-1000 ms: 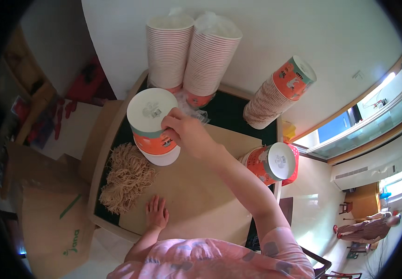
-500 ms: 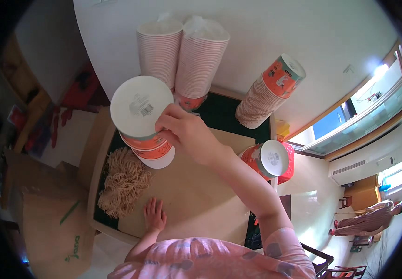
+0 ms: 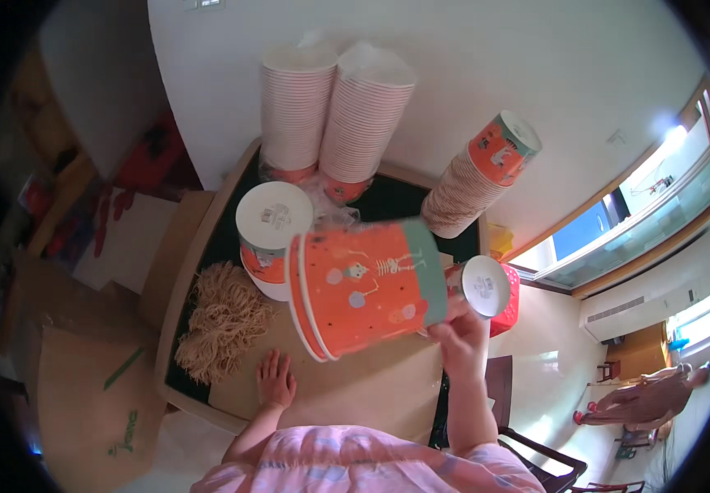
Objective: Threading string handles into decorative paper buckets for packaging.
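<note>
My right hand [image 3: 458, 338] grips the base end of an orange paper bucket [image 3: 363, 287] with a green band and skeleton prints. It is tipped on its side above the table, mouth toward the left; two rims show, so a second one seems nested inside. My left hand [image 3: 276, 380] lies flat with fingers spread on the tan board [image 3: 355, 394], beside a heap of beige string [image 3: 222, 320]. Behind the string stands an upside-down bucket [image 3: 274, 215] with a white base. Another upside-down bucket [image 3: 486, 286] is at the right, partly behind my right hand.
Two tall wrapped stacks of white-rimmed buckets [image 3: 297, 107] stand against the wall. A leaning stack [image 3: 462, 185] is at the back right. A red basket [image 3: 506, 304] sits beyond the table's right edge, a cardboard box [image 3: 96, 403] at the left. Another person [image 3: 647, 394] stands far right.
My right hand has moved right and toward me from the bucket pile at the left, carrying a bucket now turned on its side. My left hand has stayed in place.
</note>
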Tool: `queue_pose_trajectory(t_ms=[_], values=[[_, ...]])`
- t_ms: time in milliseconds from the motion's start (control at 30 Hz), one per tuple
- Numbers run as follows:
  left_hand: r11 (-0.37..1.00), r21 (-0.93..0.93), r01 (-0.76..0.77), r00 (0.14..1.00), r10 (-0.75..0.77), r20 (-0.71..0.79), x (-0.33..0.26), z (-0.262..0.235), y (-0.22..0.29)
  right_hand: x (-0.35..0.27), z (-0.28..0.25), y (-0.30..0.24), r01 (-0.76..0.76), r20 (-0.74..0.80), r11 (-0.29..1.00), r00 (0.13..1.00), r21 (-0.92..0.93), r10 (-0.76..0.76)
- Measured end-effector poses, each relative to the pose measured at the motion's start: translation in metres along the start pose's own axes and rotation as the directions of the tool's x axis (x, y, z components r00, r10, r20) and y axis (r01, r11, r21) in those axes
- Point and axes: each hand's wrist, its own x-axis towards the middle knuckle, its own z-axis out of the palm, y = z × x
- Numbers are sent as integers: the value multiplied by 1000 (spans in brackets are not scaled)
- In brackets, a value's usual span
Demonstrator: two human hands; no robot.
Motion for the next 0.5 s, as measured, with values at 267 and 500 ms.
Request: queue_pose_trajectory(t_ms=[267, 500], values=[[665, -736, 126, 977, -211, -23, 41, -77, 44, -70, -7, 43, -308, -163, 930, 926, 202, 342], [242, -970, -4, 988, -147, -41, 50, -180, 106, -84, 11, 46, -322, -113, 907, 925, 270, 362]])
